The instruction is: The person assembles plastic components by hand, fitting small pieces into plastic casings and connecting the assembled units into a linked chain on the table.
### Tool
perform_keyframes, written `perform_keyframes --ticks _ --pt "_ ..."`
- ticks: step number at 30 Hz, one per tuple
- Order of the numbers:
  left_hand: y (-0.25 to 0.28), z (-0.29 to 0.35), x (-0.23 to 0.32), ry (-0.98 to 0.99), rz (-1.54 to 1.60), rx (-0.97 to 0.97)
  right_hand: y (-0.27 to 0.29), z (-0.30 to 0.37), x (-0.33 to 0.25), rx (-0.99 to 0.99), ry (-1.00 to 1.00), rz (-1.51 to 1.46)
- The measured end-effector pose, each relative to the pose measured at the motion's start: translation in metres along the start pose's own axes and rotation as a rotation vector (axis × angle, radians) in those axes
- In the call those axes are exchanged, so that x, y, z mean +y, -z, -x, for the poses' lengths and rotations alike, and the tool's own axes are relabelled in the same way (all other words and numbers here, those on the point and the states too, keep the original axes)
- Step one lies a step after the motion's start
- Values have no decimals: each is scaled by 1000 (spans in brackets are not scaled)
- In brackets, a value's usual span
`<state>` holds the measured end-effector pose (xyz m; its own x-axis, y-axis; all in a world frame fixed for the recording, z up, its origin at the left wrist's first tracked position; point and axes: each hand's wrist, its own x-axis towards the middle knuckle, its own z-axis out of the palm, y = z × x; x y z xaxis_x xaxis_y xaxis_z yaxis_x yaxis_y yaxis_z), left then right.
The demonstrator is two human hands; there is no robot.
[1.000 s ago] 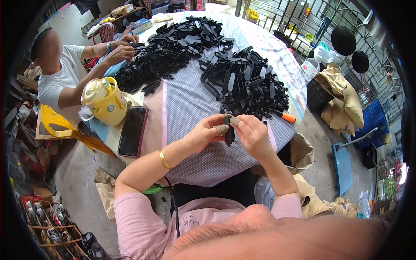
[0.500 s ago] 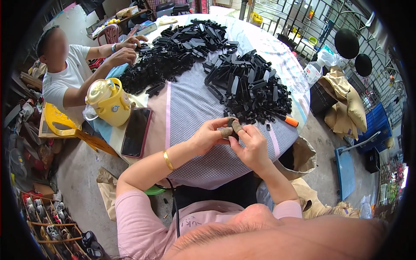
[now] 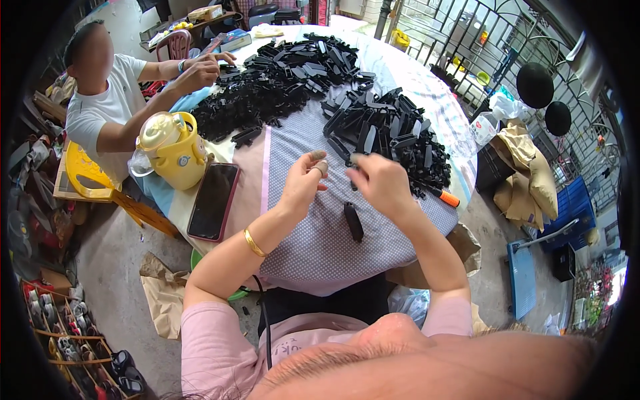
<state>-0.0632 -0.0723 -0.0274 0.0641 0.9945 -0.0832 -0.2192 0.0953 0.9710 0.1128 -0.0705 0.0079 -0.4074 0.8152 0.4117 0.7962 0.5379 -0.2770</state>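
Note:
An elongated black plastic piece lies by itself on the dotted tablecloth in front of me. To its upper left my left hand hovers over the cloth, fingers loosely bent and apart, with nothing visible in them; brownish wrapping covers a fingertip. My right hand is at the near edge of the right pile of black plastic parts. Its thumb and forefinger are apart, and the other fingers are hidden behind the back of the hand. Long pieces and small bits are mixed in this pile.
A larger heap of black parts spreads across the far table, where a co-worker's hands are busy. A phone and a yellow jug stand at left. An orange-tipped tool lies by the right edge.
The black piece that both hands held together now lies on the cloth. My hands have separated: the left moved left and up, the right moved up toward the pile.

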Motion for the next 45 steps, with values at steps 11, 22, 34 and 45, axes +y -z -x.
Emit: perform_keyframes --ticks 11,22,34,45 --pt "2 -14 0 38 156 133 -21 -57 29 -62 1 -90" --pt "9 -12 10 447 134 -416 5 -7 23 37 245 -400" --pt "5 -13 5 318 336 -207 -24 16 34 -68 154 93" --pt "-1 -3 -8 291 399 -458 -12 16 16 375 93 -439"
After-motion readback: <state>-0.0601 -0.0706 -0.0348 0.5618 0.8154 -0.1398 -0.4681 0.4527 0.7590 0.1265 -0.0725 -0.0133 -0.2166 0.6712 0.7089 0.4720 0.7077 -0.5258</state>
